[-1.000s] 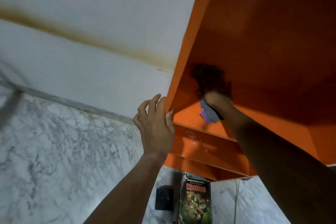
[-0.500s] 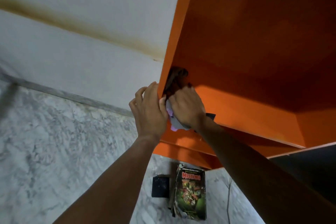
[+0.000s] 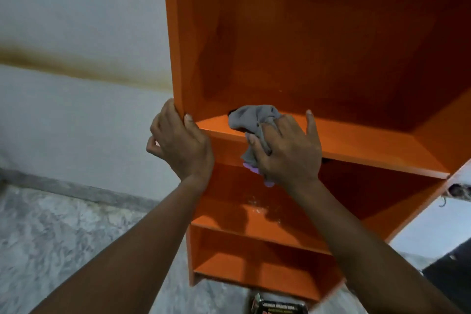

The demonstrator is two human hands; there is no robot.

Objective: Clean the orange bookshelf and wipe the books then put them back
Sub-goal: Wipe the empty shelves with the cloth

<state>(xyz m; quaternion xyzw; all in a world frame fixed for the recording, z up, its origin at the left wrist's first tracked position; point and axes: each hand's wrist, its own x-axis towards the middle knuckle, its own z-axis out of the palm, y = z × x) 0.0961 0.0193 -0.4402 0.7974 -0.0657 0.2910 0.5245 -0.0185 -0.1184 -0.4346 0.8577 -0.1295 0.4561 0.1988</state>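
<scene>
The right hand (image 3: 288, 150) grips a crumpled grey cloth (image 3: 254, 118), its fingers curled into the fabric and the thumb stretched out to the right. The cloth bunches up past the fingers onto the front left part of a shelf board (image 3: 369, 146), and a purple bit of it hangs below the palm, over the board's front edge. Just to the left, the left hand (image 3: 181, 143) clasps the front edge of the left side panel of the orange bookshelf (image 3: 305, 33): the thumb lies on the inner face and the other fingers wrap round the outside. The two hands are close together but apart.

The bookshelf stands upright, seen from near and above, with no books on its shelves. The board below the cloth shows pale smears. A book (image 3: 279, 308) with a dark cover lies on the floor at the foot of the bookshelf, cut off by the bottom edge of the view. The floor (image 3: 51, 237) is grey marble. Behind, to the left, a white wall (image 3: 76, 7) carries a brown stained band.
</scene>
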